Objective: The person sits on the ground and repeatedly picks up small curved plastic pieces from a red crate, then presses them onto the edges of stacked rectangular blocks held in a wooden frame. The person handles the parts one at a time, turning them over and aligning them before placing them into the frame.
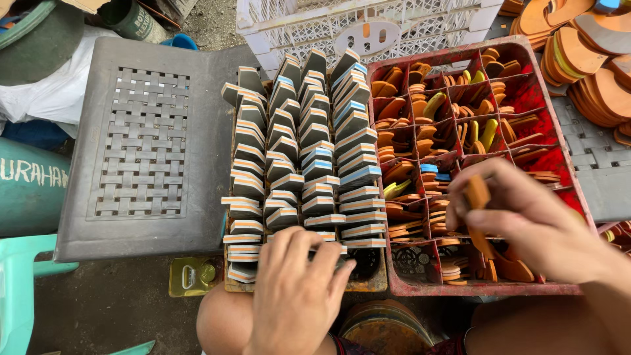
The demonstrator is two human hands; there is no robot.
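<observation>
Outdoors on bare ground, two crates sit side by side against the person's knees. The left hand [296, 289] rests palm-down, fingers spread, on the near rows of layered wedge blocks [302, 164] filling the brown crate [368, 281]. The right hand [526, 220] pinches a thin orange piece [476, 193] over the red divided crate [526, 98]. These pieces look light, flat and slightly flexible, easiest gripped by their edges.

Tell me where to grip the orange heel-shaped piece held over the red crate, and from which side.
Grip the orange piece by its flat faces near the top, coming from the right, as the right hand does: it is thin and stands on edge above the red crate, so fingers can pinch across it.
</observation>
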